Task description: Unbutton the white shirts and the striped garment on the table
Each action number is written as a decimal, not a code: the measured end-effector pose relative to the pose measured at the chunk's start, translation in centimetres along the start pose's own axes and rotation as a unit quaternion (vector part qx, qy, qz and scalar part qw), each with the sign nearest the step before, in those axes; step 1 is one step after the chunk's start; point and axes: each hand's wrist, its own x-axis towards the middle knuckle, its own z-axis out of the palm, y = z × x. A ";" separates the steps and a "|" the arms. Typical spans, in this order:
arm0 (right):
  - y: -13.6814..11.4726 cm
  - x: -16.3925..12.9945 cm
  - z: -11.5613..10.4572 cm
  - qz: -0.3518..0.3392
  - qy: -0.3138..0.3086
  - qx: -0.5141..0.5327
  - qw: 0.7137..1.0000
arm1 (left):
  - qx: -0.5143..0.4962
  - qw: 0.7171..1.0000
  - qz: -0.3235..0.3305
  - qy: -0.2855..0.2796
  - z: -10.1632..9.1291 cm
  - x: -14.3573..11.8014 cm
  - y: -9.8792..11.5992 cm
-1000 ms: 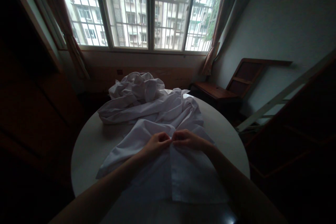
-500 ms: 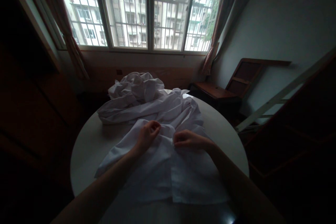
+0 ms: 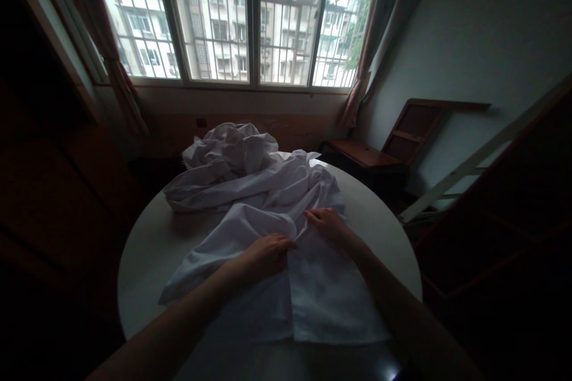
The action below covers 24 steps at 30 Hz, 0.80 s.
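The fingers of the left hand (image 3: 267,255) and right hand (image 3: 328,223) pinch the front edges of a white shirt (image 3: 308,286) lying on the round bench (image 3: 147,250), its crumpled part far behind.

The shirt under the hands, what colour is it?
White, plain, no pattern. The shirt shows best in the head view.
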 end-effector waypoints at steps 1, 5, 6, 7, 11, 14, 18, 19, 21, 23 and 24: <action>0.0 0.0 -0.1 0.010 0.002 -0.005 1.000 | 0.003 1.000 0.004 0.002 0.1 0.0 0.0; -0.5 -0.1 0.1 0.014 0.022 0.001 1.000 | 0.020 0.999 0.024 -0.007 -0.3 -0.2 0.4; -0.6 -0.1 0.3 0.011 0.041 0.002 0.999 | 0.024 0.999 0.030 -0.009 -0.4 -0.2 0.7; -0.7 -0.1 0.5 0.002 0.068 0.004 0.998 | 0.027 0.999 0.040 -0.012 -0.5 -0.3 1.0; -1.2 -0.1 1.4 -0.120 0.174 0.020 0.977 | 0.027 0.995 0.090 -0.027 -0.3 -0.2 1.9; -1.4 -0.2 2.3 -0.193 0.115 0.053 0.973 | 0.017 0.995 0.094 -0.043 0.5 -0.2 2.0; -1.3 -0.2 3.7 -0.168 0.009 0.097 0.981 | -0.005 0.996 0.067 -0.060 1.2 -0.5 1.8; -1.3 -0.1 4.0 -0.155 0.002 0.112 0.982 | -0.008 0.996 0.063 -0.064 1.2 -0.6 1.8; -1.1 0.2 4.4 -0.115 0.003 0.158 0.981 | -0.013 0.995 0.061 -0.072 1.2 -0.6 1.8; -0.7 0.6 4.6 -0.061 0.008 0.219 0.974 | -0.020 0.995 0.059 -0.078 1.1 -0.6 1.8; -0.5 0.8 4.6 -0.035 0.013 0.259 0.965 | -0.023 0.995 0.057 -0.080 1.0 -0.6 1.9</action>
